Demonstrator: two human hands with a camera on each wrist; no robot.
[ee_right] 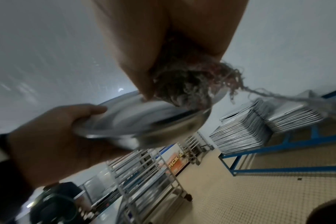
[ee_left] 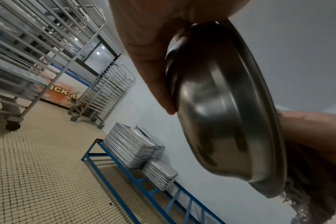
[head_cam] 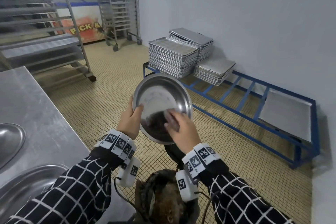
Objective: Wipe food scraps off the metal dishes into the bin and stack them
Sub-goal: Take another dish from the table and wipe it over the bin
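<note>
Scourer (ee_right: 184, 89) blurred; bin (head_cam: 163, 196) partly hidden by wrists.

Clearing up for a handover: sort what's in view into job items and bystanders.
Job: dish, held by left hand; scrubber in right hand; bin; dishes on counter.
Bystanders: tray stacks, blue rack, trolleys.

The right hand (head_cam: 183, 129) is covering the lower inside of the metal dish (head_cam: 160, 100), hiding any scraps there; below the dish, arms and frame edge are cutting off the bin (head_cam: 163, 205).
</note>
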